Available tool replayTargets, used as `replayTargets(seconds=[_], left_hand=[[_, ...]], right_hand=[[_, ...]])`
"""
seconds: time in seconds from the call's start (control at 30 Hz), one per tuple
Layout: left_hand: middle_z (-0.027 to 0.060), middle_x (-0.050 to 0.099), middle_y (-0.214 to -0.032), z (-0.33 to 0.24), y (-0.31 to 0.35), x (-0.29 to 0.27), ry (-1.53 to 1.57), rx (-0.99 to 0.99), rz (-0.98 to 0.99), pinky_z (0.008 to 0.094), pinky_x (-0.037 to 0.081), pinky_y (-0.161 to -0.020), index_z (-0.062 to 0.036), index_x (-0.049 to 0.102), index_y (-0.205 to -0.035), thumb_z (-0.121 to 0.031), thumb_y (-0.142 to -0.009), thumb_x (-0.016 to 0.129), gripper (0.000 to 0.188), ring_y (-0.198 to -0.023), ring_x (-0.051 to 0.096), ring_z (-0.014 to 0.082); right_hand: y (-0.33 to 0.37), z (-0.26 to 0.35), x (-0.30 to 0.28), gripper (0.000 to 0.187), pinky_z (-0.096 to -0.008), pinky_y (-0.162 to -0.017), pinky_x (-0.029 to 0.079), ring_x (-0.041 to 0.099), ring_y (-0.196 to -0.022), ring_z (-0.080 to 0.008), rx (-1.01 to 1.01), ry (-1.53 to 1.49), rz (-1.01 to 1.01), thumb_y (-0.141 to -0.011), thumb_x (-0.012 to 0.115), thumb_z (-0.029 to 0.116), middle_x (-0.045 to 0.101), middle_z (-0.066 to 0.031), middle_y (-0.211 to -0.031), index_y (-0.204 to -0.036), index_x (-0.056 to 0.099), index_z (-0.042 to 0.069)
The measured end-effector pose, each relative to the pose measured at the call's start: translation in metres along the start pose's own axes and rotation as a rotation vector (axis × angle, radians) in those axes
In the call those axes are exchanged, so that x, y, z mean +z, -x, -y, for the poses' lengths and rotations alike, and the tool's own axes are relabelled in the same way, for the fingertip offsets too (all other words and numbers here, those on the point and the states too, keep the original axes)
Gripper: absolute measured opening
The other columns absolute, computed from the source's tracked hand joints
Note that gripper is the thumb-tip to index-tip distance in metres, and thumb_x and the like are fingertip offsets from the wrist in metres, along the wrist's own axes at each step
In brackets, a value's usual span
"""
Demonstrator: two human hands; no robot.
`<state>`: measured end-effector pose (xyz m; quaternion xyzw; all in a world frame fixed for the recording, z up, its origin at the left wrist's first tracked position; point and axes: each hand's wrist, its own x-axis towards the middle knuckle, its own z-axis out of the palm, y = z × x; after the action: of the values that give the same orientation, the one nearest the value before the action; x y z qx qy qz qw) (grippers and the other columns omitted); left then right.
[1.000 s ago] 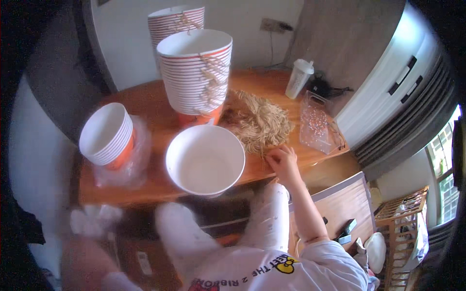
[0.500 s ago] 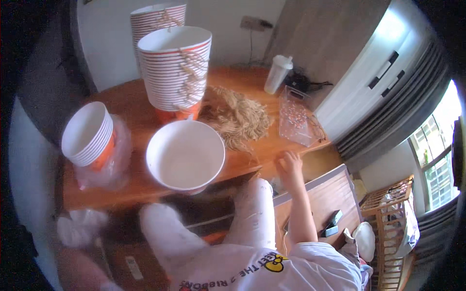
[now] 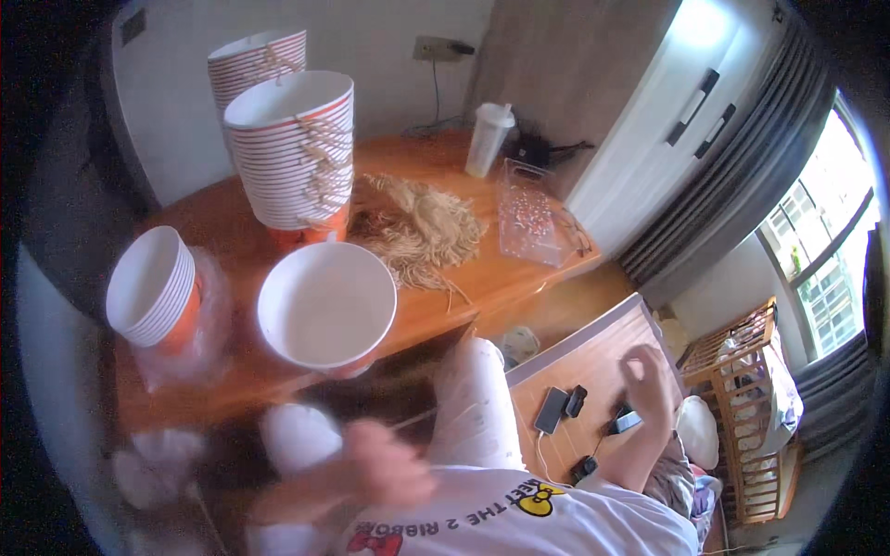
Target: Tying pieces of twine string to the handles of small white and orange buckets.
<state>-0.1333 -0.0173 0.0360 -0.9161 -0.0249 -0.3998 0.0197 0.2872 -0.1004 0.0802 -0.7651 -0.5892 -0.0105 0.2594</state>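
Note:
My left hand (image 3: 389, 465) is over my lap, in front of my shirt. Motion smears its fingers, so whether it holds anything does not show. Off to the right, over the low wooden surface, my right hand (image 3: 646, 378) is raised with thumb and fingers curled together; anything in the pinch is too small to make out. Closest to my lap on the table stands a white paper bucket (image 3: 326, 306), its mouth facing me. Behind it rises a tall stack of paper buckets (image 3: 292, 157) with twine handles down one side. Beside that stack lies a heap of tan twine (image 3: 422, 227).
Nested buckets (image 3: 153, 287) in clear plastic stand at the table's left; another stack (image 3: 255, 65) is behind. A lidded cup (image 3: 489, 139) and a clear tray of small beads (image 3: 533, 218) are at the far right. A phone (image 3: 551, 410) lies on the low surface (image 3: 593, 361).
My right hand has moved from the table's edge to the right and back toward me. My left hand has come up over my lap. The whole view has shifted slightly.

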Motion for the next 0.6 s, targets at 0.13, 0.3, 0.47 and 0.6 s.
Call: replayTargets(seconds=[0.13, 0.3, 0.47, 0.6], left_hand=[[0.0022, 0.061, -0.084, 0.018, -0.025, 0.097, 0.455, -0.294, -0.046, 0.0373, 0.045, -0.072, -0.0153, 0.069, -0.099, -0.032, -0.088, 0.06, 0.022, -0.081, 0.056, 0.0217], [0.0093, 0.064, -0.09, 0.007, -0.03, 0.1, 0.628, -0.855, -0.214, 0.038, 0.047, -0.08, -0.0039, 0.067, -0.1, -0.015, -0.089, 0.061, 0.016, -0.086, 0.059, 0.0271], [0.0064, 0.063, -0.091, 0.004, -0.002, 0.072, 0.601, -1.067, -0.437, 0.0275, 0.046, -0.074, -0.001, 0.065, -0.095, -0.009, -0.092, 0.058, 0.011, -0.084, 0.058, 0.0142], [0.0042, 0.062, -0.089, -0.001, 0.01, 0.048, 0.578, -1.27, -0.436, 0.0253, 0.046, -0.072, -0.0013, 0.065, -0.094, -0.009, -0.091, 0.059, 0.01, -0.083, 0.056, 0.01]], right_hand=[[-0.007, 0.041, 0.071, 0.015, -0.0364, -0.079, 0.048, 0.057, -0.092, -0.0298, -0.224, -0.341, 0.182, -0.07, 0.067, -0.002, 0.062, -0.0116, -0.092, -0.084, 0.061, 0.002], [-0.014, 0.133, 0.087, 0.015, -0.0381, -0.074, 0.045, 0.055, -0.087, -0.0313, -0.487, -0.487, 0.18, -0.073, 0.073, 0.005, 0.056, -0.0103, -0.089, -0.084, 0.063, 0.006], [-0.014, 0.177, 0.112, 0.016, -0.0391, -0.073, 0.044, 0.055, -0.083, -0.0297, -0.7, -0.509, 0.197, -0.071, 0.074, 0.008, 0.055, -0.0091, -0.087, -0.084, 0.064, 0.008], [-0.007, 0.197, 0.131, 0.015, -0.0391, -0.072, 0.044, 0.054, -0.083, -0.0293, -0.785, -0.549, 0.254, -0.073, 0.073, 0.01, 0.055, -0.0081, -0.086, -0.085, 0.063, 0.008]])
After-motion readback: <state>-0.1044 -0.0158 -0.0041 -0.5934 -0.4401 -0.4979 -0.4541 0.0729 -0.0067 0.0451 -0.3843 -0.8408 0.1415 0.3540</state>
